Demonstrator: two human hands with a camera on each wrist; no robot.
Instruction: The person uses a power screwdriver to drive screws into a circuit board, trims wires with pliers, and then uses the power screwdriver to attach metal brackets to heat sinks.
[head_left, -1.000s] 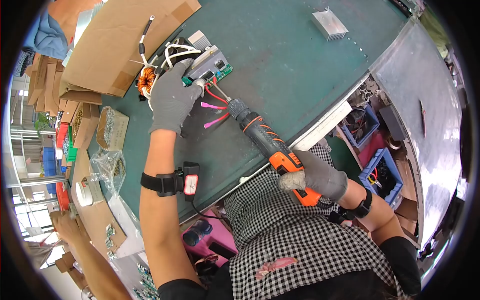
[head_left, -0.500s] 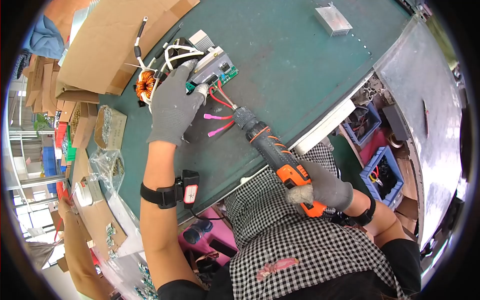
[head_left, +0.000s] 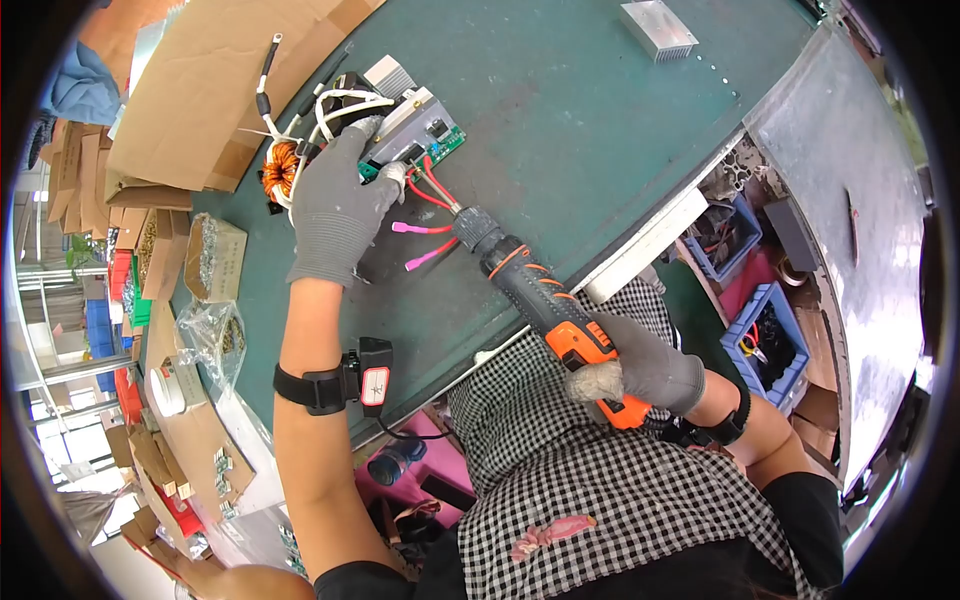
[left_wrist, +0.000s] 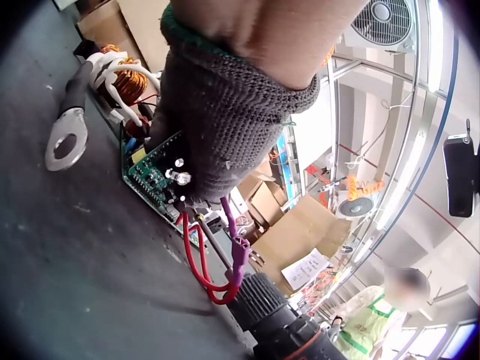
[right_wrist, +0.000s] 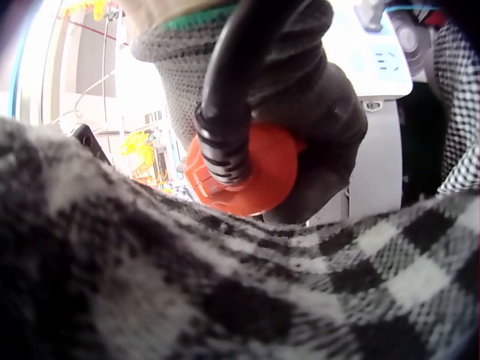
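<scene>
In the head view a gloved left hand (head_left: 338, 205) grips a circuit board assembly (head_left: 445, 140) with a grey heatsink, thumb at the board's near edge. White wires and a copper-wound coil (head_left: 281, 170) lie beside it. The gloved right hand (head_left: 655, 368) is wrapped round an orange and black electric screwdriver (head_left: 545, 300). Its bit points at the board edge near the left thumb, beside red wires with pink terminals (head_left: 408, 228). In the left wrist view the screwdriver shaft reaches the green board (left_wrist: 154, 176); the exact contact is hidden.
A loose finned heatsink (head_left: 660, 32) lies at the table's far side. Cardboard (head_left: 215, 90) and a box of small parts (head_left: 215, 258) stand left. Blue bins (head_left: 765, 345) sit below the table edge at right. Another person (left_wrist: 375, 315) shows in the left wrist view.
Compared with half a second ago, the board, both hands and the screwdriver appear slightly further left in the head view. Both holds are unchanged. The other arm at lower left has moved down.
</scene>
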